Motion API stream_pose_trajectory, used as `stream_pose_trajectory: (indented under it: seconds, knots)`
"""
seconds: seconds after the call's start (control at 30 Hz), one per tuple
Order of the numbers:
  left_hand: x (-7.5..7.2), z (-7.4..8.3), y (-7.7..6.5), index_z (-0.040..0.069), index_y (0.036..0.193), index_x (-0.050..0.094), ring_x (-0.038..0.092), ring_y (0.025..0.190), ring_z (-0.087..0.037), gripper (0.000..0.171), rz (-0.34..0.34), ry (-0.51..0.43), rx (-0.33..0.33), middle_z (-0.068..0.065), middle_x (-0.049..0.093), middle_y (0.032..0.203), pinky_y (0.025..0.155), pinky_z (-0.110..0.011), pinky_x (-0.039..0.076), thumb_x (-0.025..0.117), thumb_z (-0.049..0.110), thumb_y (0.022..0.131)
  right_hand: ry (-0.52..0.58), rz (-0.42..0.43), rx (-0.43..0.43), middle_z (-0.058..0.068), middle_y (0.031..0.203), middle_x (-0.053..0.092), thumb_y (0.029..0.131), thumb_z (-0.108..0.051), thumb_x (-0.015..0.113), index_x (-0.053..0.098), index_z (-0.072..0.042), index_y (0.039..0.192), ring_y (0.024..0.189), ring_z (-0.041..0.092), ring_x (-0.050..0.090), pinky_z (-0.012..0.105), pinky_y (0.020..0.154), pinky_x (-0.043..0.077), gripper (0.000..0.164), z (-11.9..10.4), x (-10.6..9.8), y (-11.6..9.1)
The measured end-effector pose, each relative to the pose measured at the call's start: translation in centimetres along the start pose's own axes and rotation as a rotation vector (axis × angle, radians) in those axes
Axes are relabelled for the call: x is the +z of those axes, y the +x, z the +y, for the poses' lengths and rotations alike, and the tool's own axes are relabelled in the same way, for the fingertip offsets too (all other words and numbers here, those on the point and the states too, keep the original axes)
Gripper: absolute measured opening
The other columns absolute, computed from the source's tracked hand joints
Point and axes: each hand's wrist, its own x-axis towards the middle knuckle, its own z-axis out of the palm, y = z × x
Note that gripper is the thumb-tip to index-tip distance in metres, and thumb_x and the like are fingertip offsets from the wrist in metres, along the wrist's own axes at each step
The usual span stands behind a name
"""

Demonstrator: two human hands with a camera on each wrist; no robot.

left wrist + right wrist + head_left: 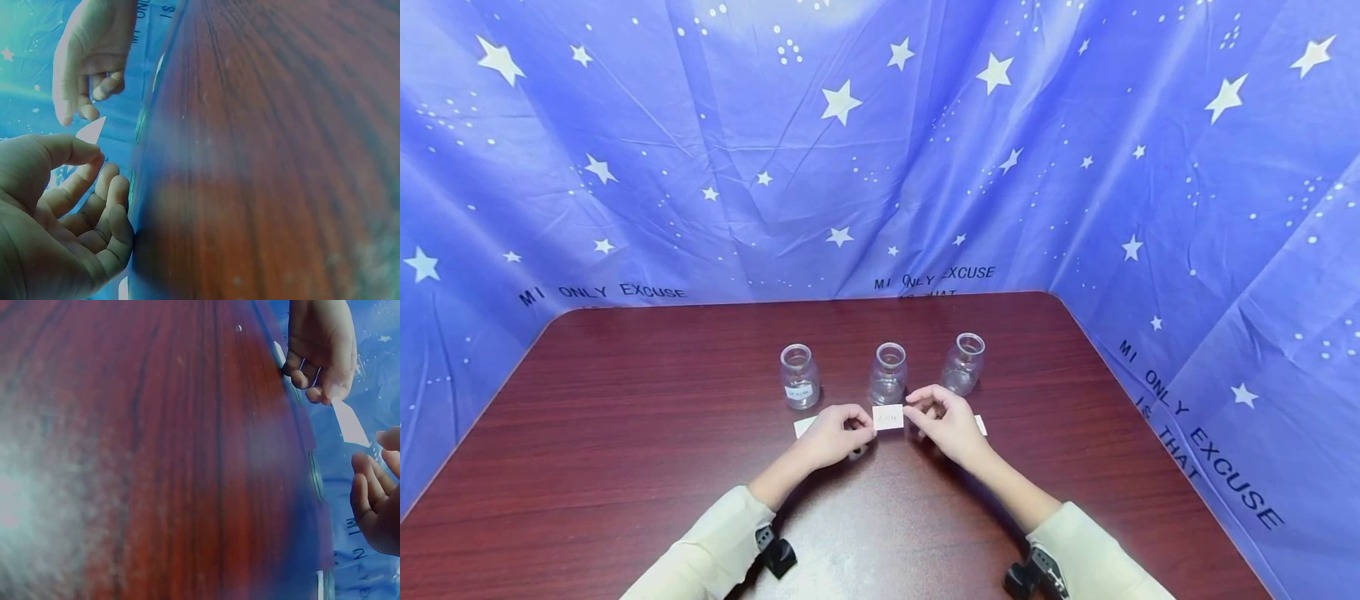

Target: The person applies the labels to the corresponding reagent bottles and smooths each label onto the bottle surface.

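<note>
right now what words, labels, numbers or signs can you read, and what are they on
"MI ONLY EXCUSE": curtain, three times in head view.
"IS THAT": curtain, whole at right, cut off in the middle.
Label on left jar: too small to read.
Card in left hand: writing too faint to read.

Head looks forward-down; close wrist views share card

Between the left hand and right hand we see a matt paper card; beyond them, smooth, clear glass jars; beneath, a glossy wood-grain tabletop; farthest off, creased, sheeny cloth.
</note>
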Motion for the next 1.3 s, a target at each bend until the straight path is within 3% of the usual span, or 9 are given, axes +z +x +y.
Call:
stream_pose_trajectory:
  seconds: [0.2, 0.3, 0.53, 0.83, 1.03, 1.3]
  knots:
    - [0.05, 0.22, -0.05, 0.009, 0.080, 0.064, 0.055, 0.055, -0.007, 0.007, -0.016, -0.019, -0.018, 0.001, 0.061, 0.068, 0.049, -0.020, 0.046, 0.063, 0.016, 0.082, -0.191, -0.008, -0.223, 0.002, 0.069, 0.062, 0.081, -0.007, 0.070, 0.065, -0.008, 0.087, 0.053, -0.001, 0.045, 0.017, 0.047, 0.041, 0.008, -0.18, 0.66, -0.68]
    - [0.13, 0.39, -0.13, 0.009, 0.081, 0.064, 0.055, 0.056, -0.008, 0.007, -0.034, -0.015, -0.010, 0.001, 0.061, 0.069, 0.050, -0.021, 0.046, 0.063, 0.016, 0.082, -0.232, -0.049, -0.274, -0.002, 0.068, 0.060, 0.081, -0.009, 0.070, 0.065, -0.011, 0.086, 0.053, -0.003, 0.045, 0.017, 0.047, 0.041, 0.007, -0.20, 0.92, -0.88]
    - [0.26, 0.57, -0.29, 0.011, 0.082, 0.064, 0.052, 0.060, -0.003, 0.008, -0.070, 0.037, 0.064, 0.002, 0.062, 0.073, 0.056, -0.019, 0.045, 0.064, 0.018, 0.084, -0.284, -0.119, -0.273, -0.005, 0.067, 0.057, 0.082, -0.013, 0.070, 0.069, -0.012, 0.087, 0.053, -0.002, 0.043, 0.016, 0.047, 0.039, 0.005, -0.17, 0.99, -0.96]
    - [0.03, 0.72, -0.31, 0.012, 0.083, 0.066, 0.053, 0.066, 0.000, 0.005, -0.062, 0.050, 0.117, 0.003, 0.064, 0.078, 0.062, -0.017, 0.046, 0.066, 0.017, 0.085, -0.305, -0.175, -0.278, -0.005, 0.070, 0.060, 0.082, -0.019, 0.071, 0.071, -0.014, 0.089, 0.053, -0.005, 0.044, 0.016, 0.048, 0.041, 0.009, 0.01, 0.94, -1.00]
    - [0.14, 0.67, -0.20, 0.012, 0.084, 0.067, 0.055, 0.073, 0.000, 0.006, -0.074, 0.024, 0.129, 0.000, 0.068, 0.086, 0.067, -0.016, 0.047, 0.065, 0.017, 0.086, -0.294, -0.197, -0.251, -0.006, 0.070, 0.061, 0.083, -0.021, 0.070, 0.071, -0.015, 0.090, 0.050, -0.004, 0.044, 0.017, 0.046, 0.041, 0.009, 0.04, 0.88, -1.02]
    - [0.21, 0.68, -0.22, 0.012, 0.082, 0.067, 0.055, 0.071, -0.004, 0.007, -0.070, 0.006, 0.114, 0.002, 0.065, 0.079, 0.065, -0.017, 0.046, 0.066, 0.018, 0.085, -0.287, -0.184, -0.252, -0.005, 0.070, 0.060, 0.084, -0.020, 0.070, 0.070, -0.015, 0.088, 0.050, -0.003, 0.044, 0.017, 0.046, 0.041, 0.006, 0.20, 0.85, -1.01]
